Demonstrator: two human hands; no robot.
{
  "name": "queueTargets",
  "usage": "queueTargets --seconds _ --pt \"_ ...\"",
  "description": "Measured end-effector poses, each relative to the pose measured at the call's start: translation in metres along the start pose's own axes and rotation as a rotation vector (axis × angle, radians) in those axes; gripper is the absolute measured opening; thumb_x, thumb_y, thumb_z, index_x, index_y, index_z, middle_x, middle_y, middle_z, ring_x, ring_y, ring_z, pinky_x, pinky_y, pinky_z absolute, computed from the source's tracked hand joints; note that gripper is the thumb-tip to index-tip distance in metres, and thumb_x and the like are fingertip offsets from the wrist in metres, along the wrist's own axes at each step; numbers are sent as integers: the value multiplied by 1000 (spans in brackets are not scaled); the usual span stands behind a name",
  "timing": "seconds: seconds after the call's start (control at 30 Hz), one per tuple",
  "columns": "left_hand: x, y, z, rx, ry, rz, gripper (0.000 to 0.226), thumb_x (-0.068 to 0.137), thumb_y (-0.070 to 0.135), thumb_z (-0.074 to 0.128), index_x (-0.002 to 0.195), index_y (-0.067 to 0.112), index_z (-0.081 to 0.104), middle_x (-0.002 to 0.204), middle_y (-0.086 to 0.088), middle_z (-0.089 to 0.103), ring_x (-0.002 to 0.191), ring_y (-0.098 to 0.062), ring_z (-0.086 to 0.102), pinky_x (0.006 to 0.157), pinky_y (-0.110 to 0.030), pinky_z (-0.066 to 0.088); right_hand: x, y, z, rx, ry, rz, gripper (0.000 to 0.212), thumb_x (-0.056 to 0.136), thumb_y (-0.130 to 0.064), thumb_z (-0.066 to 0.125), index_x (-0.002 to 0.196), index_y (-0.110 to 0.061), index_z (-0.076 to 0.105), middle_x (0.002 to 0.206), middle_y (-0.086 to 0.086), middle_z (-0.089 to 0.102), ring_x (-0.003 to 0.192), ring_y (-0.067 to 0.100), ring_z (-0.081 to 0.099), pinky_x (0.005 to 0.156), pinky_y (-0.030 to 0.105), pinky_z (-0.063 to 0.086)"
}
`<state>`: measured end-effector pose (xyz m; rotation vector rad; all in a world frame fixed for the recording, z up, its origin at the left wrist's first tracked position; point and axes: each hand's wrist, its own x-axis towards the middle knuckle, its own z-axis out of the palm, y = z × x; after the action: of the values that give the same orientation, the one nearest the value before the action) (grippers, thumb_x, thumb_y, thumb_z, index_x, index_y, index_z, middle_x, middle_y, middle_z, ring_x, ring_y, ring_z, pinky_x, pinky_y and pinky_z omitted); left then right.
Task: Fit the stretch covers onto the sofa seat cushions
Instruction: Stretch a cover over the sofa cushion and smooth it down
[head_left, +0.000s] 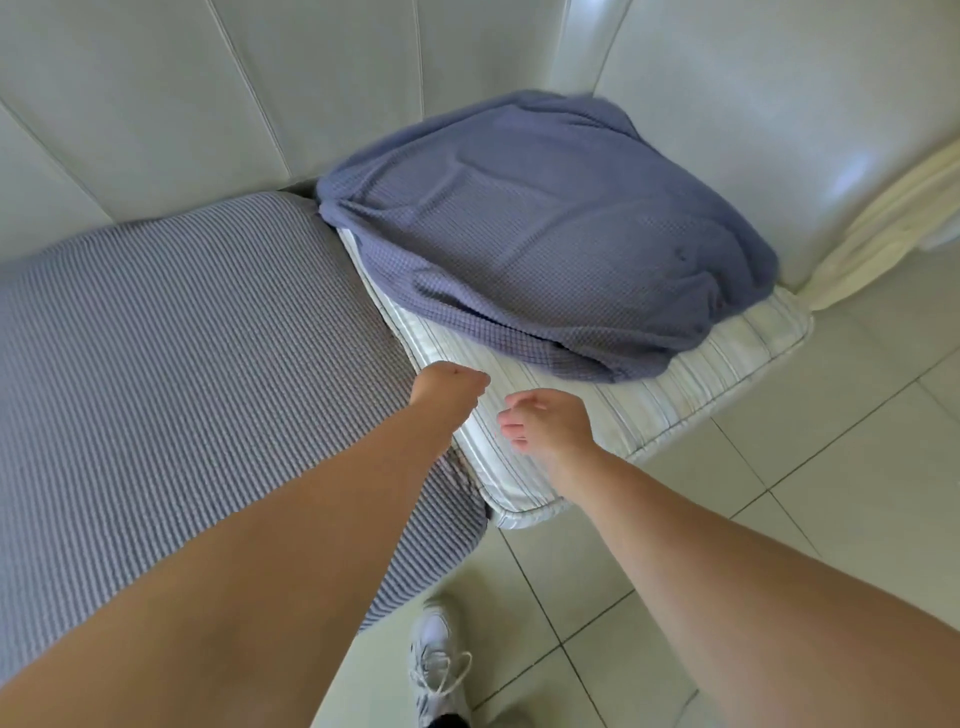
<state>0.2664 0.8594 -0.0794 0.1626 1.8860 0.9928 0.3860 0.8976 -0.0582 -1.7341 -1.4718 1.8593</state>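
A loose blue-grey stretch cover (545, 228) lies crumpled on top of a bare white striped seat cushion (727, 358) at the right end of the sofa. To its left a second seat cushion (182, 364) wears a blue-grey waffle cover, pulled smooth. My left hand (449, 387) hovers over the seam between the two cushions with its fingers curled under; it holds nothing that I can see. My right hand (545, 421) hangs over the bare cushion's front edge with loosely curled fingers, empty. Both hands stop short of the loose cover.
The white leather sofa back (234, 104) and armrest (779, 130) wall in the cushions. A cream cloth (883, 234) drapes over the armrest's outer side. Pale floor tiles (831, 467) spread to the right, and my white sneaker (439, 670) stands near the sofa front.
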Motion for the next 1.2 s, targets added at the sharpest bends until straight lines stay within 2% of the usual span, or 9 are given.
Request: queueTargets --seconds 0.17,0.33,0.4,0.47,0.53,0.6,0.8,1.03,1.2 --pt "30 20 27 -111 -39 -88 17 89 8 61 73 11 58 78 -5 61 78 -19 57 86 -34 51 41 -13 -10 103 0 157 18 90 4 46 101 -4 58 58 3 49 42 9 44 50 23 46" --pt "51 33 41 -259 -37 -201 16 89 5 60 74 8 56 68 -5 59 68 -17 56 80 -27 49 65 -23 -13 143 43 253 29 90 4 43 71 -19 40 35 -12 40 26 0 35 36 13 32" --pt "57 35 47 -372 -11 -253 10 89 5 62 79 4 60 72 -7 65 71 -18 63 88 -29 53 73 -23 -16 167 85 287 32 91 3 44 67 -18 38 37 -7 44 27 2 35 41 14 39" --pt "61 39 52 -474 -9 -279 6 89 8 67 89 4 63 85 -10 70 80 -18 69 84 -30 57 77 -25 -18 281 75 316 28 95 2 40 69 -9 46 72 27 62 43 6 52 69 14 54" --pt "64 42 58 -563 -23 -295 14 86 10 71 97 3 65 92 -12 71 85 -19 70 76 -27 59 80 -26 -21 387 78 354 21 96 2 39 99 11 58 127 36 50 100 29 67 107 35 38" --pt "67 47 65 -599 -24 -303 16 86 8 71 99 2 65 89 -11 71 80 -17 69 64 -22 58 82 -25 -25 474 106 358 25 97 -2 43 116 11 54 129 28 54 123 36 52 107 42 39" --pt "66 55 74 -572 12 -328 4 85 5 60 83 8 61 71 -3 59 58 -12 53 45 -18 44 85 -22 -35 660 46 348 23 101 -11 42 114 3 55 122 16 62 115 24 59 102 34 46" --pt "56 54 73 -788 24 -271 12 78 -3 49 83 6 55 86 -6 54 80 -19 51 67 -26 49 89 -26 -44 791 3 365 13 98 -12 49 99 -1 56 122 15 62 116 25 58 104 38 44" --pt "46 55 71 -957 -71 -193 20 72 7 46 90 9 55 97 -7 58 91 -23 54 92 -32 48 93 -31 -43 913 -49 323 33 96 -12 53 127 -3 51 121 11 64 116 23 57 107 39 41"
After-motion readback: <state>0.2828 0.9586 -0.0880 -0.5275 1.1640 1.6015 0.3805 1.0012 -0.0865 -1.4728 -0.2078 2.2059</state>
